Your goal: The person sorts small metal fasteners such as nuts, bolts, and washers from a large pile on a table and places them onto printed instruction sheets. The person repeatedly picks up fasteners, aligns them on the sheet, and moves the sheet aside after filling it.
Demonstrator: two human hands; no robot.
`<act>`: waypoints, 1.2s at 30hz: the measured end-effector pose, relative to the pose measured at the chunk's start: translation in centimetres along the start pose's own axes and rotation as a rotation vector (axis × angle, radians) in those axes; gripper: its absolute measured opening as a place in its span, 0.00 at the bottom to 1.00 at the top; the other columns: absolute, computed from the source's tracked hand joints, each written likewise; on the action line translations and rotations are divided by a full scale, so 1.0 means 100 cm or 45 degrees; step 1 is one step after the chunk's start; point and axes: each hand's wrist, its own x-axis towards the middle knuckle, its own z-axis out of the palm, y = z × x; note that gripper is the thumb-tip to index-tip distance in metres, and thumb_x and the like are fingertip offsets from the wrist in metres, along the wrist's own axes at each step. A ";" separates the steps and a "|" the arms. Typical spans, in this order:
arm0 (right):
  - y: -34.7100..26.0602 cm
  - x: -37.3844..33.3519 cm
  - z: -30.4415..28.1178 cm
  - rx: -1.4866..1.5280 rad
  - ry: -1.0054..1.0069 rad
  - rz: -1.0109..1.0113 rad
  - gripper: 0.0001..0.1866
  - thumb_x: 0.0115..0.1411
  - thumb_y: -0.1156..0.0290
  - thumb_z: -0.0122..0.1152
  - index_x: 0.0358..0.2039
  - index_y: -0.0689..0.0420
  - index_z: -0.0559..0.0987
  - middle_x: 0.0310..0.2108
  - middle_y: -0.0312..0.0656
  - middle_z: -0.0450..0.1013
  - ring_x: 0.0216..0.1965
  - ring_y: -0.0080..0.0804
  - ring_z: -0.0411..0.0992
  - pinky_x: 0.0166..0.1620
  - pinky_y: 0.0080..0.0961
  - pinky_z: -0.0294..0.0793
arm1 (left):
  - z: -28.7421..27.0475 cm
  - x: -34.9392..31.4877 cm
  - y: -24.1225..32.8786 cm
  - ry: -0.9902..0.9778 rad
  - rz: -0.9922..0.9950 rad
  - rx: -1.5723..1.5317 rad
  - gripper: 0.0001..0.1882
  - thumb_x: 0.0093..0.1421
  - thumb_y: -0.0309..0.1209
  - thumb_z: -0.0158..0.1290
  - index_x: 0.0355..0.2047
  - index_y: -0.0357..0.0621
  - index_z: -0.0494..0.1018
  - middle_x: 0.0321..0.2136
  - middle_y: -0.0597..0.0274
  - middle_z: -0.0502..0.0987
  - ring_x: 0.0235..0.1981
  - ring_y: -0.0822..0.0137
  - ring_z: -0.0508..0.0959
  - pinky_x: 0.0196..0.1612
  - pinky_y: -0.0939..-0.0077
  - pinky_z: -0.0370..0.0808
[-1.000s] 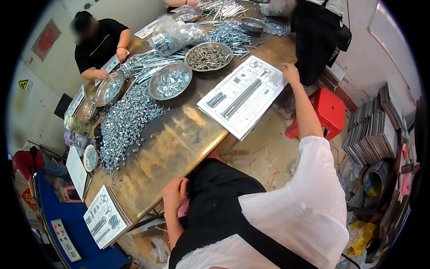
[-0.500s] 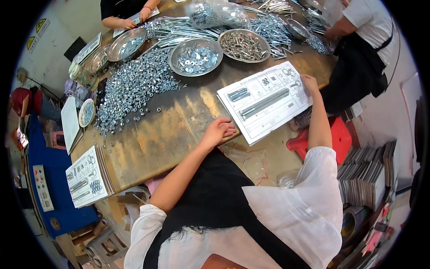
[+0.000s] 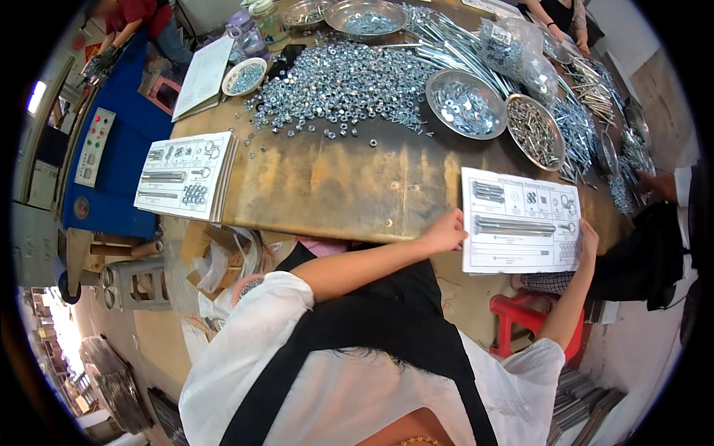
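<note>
A stack of white printed cards (image 3: 520,245) with pictures of bolts, nuts and rings is held up at the table's front edge. My right hand (image 3: 587,241) grips the cards' right edge, with its thumb on the front side. My left hand (image 3: 446,232) is closed at the left edge, its fingertips against the cards; part of its fingers is hidden. Beyond the cards stands a steel bowl of brownish bolts (image 3: 532,132), and to its left a steel bowl of flat washers (image 3: 465,104).
Loose nuts (image 3: 335,82) are heaped across the table (image 3: 312,178). Another card stack (image 3: 182,175) lies at its left edge. Long rods (image 3: 446,44) and plastic bags of hardware (image 3: 513,56) lie at the back. A red stool (image 3: 513,320) stands below. Co-workers work at the far right and far left.
My left hand has moved from the table's edge to the left edge of the cards. The cards are now held more level. The head view has swung to the left.
</note>
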 end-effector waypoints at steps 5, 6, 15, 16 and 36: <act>-0.034 -0.055 0.056 -0.242 0.029 -0.147 0.19 0.64 0.68 0.64 0.51 0.69 0.79 0.44 0.42 0.79 0.41 0.25 0.75 0.46 0.20 0.72 | -0.072 -0.046 0.003 -0.029 0.049 -0.064 0.15 0.62 0.23 0.53 0.49 0.38 0.68 0.37 0.59 0.78 0.34 0.69 0.80 0.35 0.77 0.79; -0.040 -0.066 0.076 -0.279 0.015 -0.115 0.20 0.63 0.67 0.64 0.50 0.68 0.80 0.43 0.41 0.79 0.41 0.24 0.74 0.46 0.20 0.72 | -0.088 -0.062 0.005 0.015 0.031 -0.093 0.15 0.62 0.24 0.53 0.49 0.40 0.68 0.37 0.60 0.78 0.35 0.70 0.80 0.36 0.77 0.79; -0.074 -0.193 0.282 -0.329 -0.138 -0.015 0.16 0.61 0.66 0.66 0.47 0.59 0.84 0.30 0.32 0.78 0.29 0.16 0.71 0.30 0.16 0.70 | -0.237 -0.194 0.025 0.304 -0.168 -0.065 0.15 0.63 0.23 0.50 0.51 0.39 0.68 0.35 0.63 0.77 0.35 0.72 0.79 0.36 0.79 0.77; -0.076 -0.203 0.304 -0.345 -0.166 0.013 0.15 0.61 0.67 0.65 0.47 0.60 0.84 0.31 0.32 0.78 0.29 0.17 0.71 0.31 0.16 0.70 | -0.257 -0.204 0.019 0.318 -0.147 -0.042 0.15 0.63 0.23 0.50 0.50 0.39 0.68 0.34 0.64 0.77 0.35 0.72 0.79 0.36 0.79 0.77; -0.054 -0.252 0.419 -0.700 -0.082 -0.185 0.15 0.58 0.66 0.67 0.43 0.59 0.85 0.29 0.44 0.82 0.25 0.26 0.77 0.30 0.23 0.75 | -0.349 -0.214 0.020 0.636 -0.106 1.388 0.16 0.68 0.36 0.41 0.34 0.38 0.75 0.30 0.39 0.78 0.34 0.38 0.78 0.38 0.45 0.74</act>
